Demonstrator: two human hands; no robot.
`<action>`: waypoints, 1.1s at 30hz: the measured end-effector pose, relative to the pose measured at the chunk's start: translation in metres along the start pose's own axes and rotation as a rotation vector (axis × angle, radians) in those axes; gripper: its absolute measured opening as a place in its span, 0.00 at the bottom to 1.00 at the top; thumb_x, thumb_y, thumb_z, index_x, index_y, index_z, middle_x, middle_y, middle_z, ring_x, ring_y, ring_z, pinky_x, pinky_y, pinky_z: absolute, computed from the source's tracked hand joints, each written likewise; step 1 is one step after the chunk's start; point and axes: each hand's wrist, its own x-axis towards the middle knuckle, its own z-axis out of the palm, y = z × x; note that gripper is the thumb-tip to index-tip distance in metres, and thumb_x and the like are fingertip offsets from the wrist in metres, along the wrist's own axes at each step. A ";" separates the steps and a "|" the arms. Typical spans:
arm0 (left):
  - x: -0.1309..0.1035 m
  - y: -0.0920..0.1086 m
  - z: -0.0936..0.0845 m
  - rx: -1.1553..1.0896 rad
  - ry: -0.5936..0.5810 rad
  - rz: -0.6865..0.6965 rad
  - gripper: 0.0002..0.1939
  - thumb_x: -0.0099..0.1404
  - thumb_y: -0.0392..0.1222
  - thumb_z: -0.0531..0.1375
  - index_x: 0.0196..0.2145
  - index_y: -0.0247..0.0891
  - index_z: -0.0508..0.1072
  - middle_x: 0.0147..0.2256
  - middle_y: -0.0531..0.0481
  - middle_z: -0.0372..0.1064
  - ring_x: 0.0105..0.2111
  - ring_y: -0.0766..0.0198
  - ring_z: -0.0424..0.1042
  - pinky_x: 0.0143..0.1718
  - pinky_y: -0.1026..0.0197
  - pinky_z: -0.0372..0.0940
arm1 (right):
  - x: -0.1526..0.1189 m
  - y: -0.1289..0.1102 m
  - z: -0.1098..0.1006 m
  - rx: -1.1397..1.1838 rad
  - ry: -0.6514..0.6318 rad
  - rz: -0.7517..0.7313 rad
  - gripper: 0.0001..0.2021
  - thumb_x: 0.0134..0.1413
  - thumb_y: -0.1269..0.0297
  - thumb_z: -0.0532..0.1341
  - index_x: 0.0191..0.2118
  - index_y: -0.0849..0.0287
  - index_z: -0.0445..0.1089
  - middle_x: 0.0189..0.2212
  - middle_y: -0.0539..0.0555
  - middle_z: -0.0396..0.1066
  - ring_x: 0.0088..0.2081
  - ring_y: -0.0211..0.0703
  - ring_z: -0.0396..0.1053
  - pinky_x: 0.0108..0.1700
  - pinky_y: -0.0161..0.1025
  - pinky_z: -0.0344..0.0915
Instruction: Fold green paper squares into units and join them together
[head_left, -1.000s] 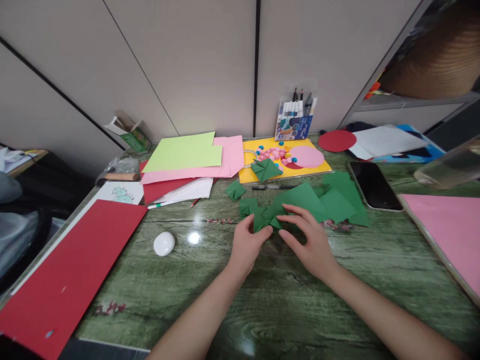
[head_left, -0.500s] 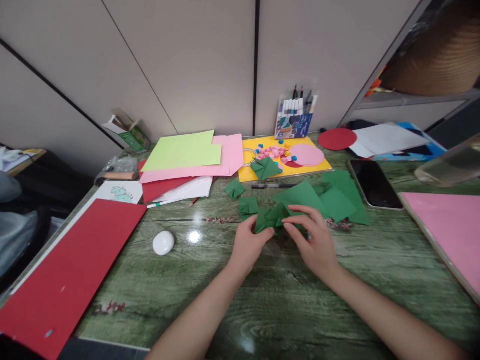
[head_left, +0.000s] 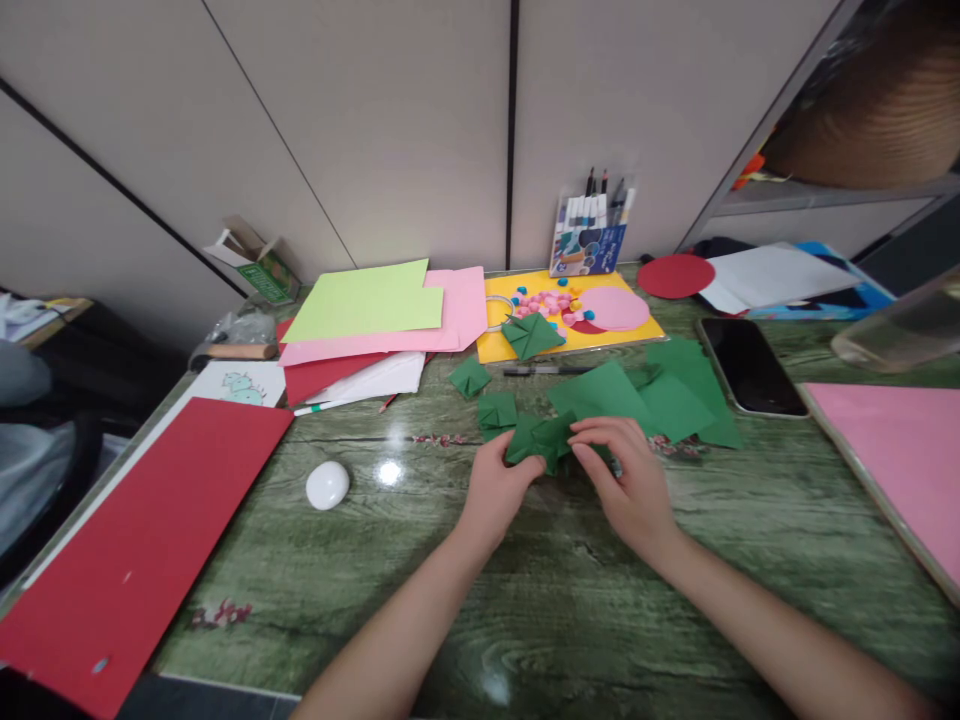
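Both forearms (head_left: 420, 600) are cut off at the near edge. On the table (head_left: 585, 640), the left hand (head_left: 496, 490) pinches a folded green paper (head_left: 538, 440), some fingers hidden; the right hand (head_left: 628, 478), half-curled, meets its right side (whether it grips, I cannot tell). Farther right, a clear container (head_left: 896, 335) is cropped.

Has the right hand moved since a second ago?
Yes, the bare right hand moved slightly right: its fingertips are farther from the pink flower print left of the left hand on the green wood-grained tabletop.
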 end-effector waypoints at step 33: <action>-0.001 0.003 0.001 -0.118 0.045 0.017 0.03 0.49 0.34 0.60 0.25 0.34 0.70 0.22 0.56 0.63 0.24 0.70 0.58 0.28 0.66 0.55 | -0.002 -0.003 0.001 -0.038 -0.026 -0.019 0.03 0.54 0.68 0.57 0.35 0.54 0.67 0.35 0.54 0.68 0.41 0.47 0.64 0.43 0.48 0.61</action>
